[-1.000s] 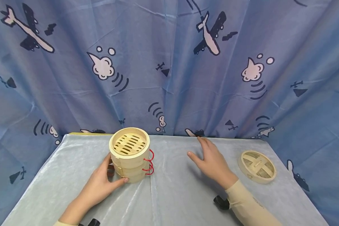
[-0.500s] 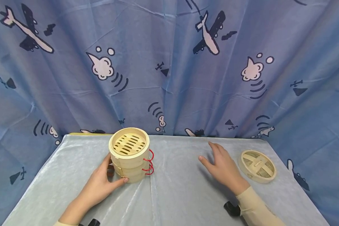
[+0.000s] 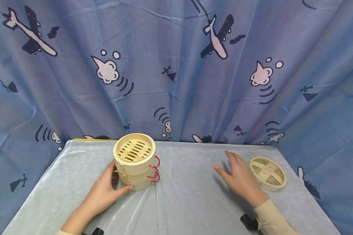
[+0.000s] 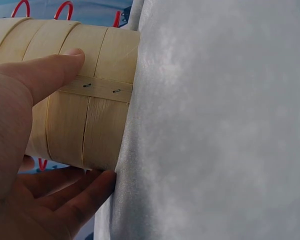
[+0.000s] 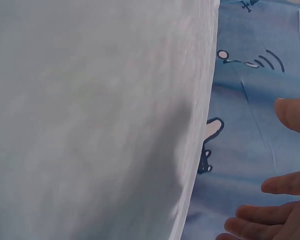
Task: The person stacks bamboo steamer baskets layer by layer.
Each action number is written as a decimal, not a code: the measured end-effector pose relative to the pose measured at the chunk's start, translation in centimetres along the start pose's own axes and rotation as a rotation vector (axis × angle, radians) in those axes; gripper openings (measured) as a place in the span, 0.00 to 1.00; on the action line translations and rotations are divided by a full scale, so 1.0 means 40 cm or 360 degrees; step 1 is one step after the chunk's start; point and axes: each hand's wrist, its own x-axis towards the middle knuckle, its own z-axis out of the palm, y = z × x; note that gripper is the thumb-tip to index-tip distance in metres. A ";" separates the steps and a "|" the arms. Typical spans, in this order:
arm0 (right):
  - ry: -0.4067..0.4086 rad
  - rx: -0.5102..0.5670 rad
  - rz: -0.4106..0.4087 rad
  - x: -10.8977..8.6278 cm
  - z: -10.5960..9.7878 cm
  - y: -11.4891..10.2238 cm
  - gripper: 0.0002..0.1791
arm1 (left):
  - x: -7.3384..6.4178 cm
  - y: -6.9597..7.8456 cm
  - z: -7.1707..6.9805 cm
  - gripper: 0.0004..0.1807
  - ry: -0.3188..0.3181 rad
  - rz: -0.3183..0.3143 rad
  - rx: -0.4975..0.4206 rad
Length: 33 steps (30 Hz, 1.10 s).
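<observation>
A stacked bamboo steamer (image 3: 138,173) stands left of centre on the table, its slatted top tier uncovered and red loops sticking out on its right side. My left hand (image 3: 101,192) holds its lower part from the left. In the left wrist view the thumb (image 4: 65,67) lies along the wooden wall, with the fingers (image 4: 85,202) round the opposite side. Over the right half of the table hovers my right hand (image 3: 242,179), fingers spread and nothing in them. Just beyond it lies a round bamboo lid (image 3: 269,174), partly covered by that hand.
A pale grey velvety cloth (image 3: 182,202) covers the table. Behind it hangs a blue curtain (image 3: 176,81) printed with planes and clouds, close to the table's back edge. Black wrist straps (image 3: 249,222) show at both forearms.
My right hand has moved right, away from the steamer and towards the lid, staying empty. The left hand and steamer have kept their place.
</observation>
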 end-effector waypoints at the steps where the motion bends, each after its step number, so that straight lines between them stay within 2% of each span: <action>1: 0.0002 -0.0005 0.0005 -0.004 -0.003 0.004 0.47 | 0.000 0.000 0.000 0.63 -0.0001 0.0001 -0.0002; 5: 0.0003 -0.0026 0.0044 -0.021 -0.018 0.021 0.47 | 0.002 0.002 -0.001 0.63 -0.0007 0.0001 -0.0012; 18: 0.0124 -0.0059 0.0076 -0.061 -0.062 0.089 0.44 | 0.001 -0.001 0.003 0.63 -0.0002 -0.0008 -0.0022; 27: 0.0130 -0.0173 0.0196 -0.089 -0.084 0.124 0.45 | 0.000 -0.001 -0.001 0.64 -0.0001 -0.0005 -0.0021; 33: 0.0199 -0.0180 0.0182 -0.109 -0.099 0.162 0.39 | 0.000 -0.002 -0.001 0.63 0.0003 0.0009 -0.0020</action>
